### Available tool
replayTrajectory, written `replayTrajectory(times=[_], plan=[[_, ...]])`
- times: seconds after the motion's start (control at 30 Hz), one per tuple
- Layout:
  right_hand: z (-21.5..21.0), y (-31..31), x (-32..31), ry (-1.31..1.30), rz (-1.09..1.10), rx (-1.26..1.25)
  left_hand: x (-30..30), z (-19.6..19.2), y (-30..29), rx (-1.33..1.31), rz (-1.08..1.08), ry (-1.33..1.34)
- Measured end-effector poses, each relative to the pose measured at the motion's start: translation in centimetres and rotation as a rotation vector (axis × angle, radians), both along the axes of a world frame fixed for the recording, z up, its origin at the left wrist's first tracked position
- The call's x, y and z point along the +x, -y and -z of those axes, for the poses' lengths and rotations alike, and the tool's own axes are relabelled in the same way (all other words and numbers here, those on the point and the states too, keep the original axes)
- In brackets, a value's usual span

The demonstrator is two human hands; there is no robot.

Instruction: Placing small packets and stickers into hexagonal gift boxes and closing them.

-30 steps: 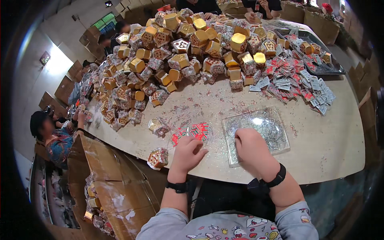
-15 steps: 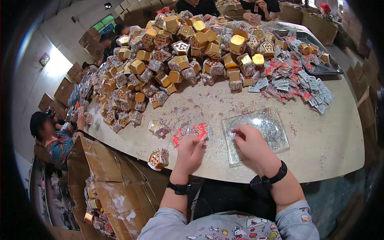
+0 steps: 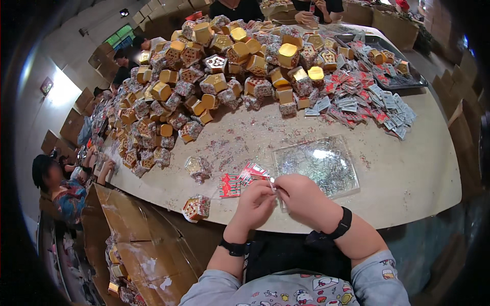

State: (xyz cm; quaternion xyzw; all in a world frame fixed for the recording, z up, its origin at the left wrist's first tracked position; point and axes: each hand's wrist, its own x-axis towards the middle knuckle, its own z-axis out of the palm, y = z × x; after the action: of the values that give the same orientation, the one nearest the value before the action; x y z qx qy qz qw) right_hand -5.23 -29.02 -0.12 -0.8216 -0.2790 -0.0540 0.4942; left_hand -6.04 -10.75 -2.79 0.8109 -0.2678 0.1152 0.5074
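Note:
My left hand (image 3: 255, 205) is closed, and a red card with striped edges (image 3: 253, 172) sticks out beyond its fingers. My right hand (image 3: 302, 198) pinches a small white piece (image 3: 272, 183) right at the left fingertips; its exact kind is too small to tell. A second red striped card (image 3: 229, 185) lies on the table just left of my left hand. Beyond my right hand is a clear shallow tray (image 3: 334, 176), its glossy bottom strewn with fine glittering bits. Two gold-and-white house-shaped boxes in clear glittery wrap, one nearer (image 3: 196, 208) and one farther (image 3: 197, 168), stand to the left.
A big heap of similar gold boxes (image 3: 217, 81) covers the table's (image 3: 408, 168) far side. Several red and pale packets (image 3: 390, 104) spill from a dark tray (image 3: 416, 81) at right. An open cardboard box (image 3: 135, 234) stands lower left. Other people sit around the far and left sides.
My right hand has moved left from above the clear tray to meet my left hand. The red card in the left hand is tilted more. The whole view has shifted slightly.

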Motion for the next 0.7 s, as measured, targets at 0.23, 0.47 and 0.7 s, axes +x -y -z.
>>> replayTrajectory(times=[0.23,0.47,0.7], plan=[[0.7,0.0,0.1,0.122,-0.021,0.020,-0.3,0.1,0.2,-0.006,-0.075,0.097],[0.5,-0.6,-0.3,0.057,-0.009,0.014,-0.1,1.1,-0.6,-0.090,-0.075,0.122],[0.7,-0.3,0.1,-0.014,0.036,0.038,-0.4,0.8,-0.8,-0.044,-0.219,0.437]])
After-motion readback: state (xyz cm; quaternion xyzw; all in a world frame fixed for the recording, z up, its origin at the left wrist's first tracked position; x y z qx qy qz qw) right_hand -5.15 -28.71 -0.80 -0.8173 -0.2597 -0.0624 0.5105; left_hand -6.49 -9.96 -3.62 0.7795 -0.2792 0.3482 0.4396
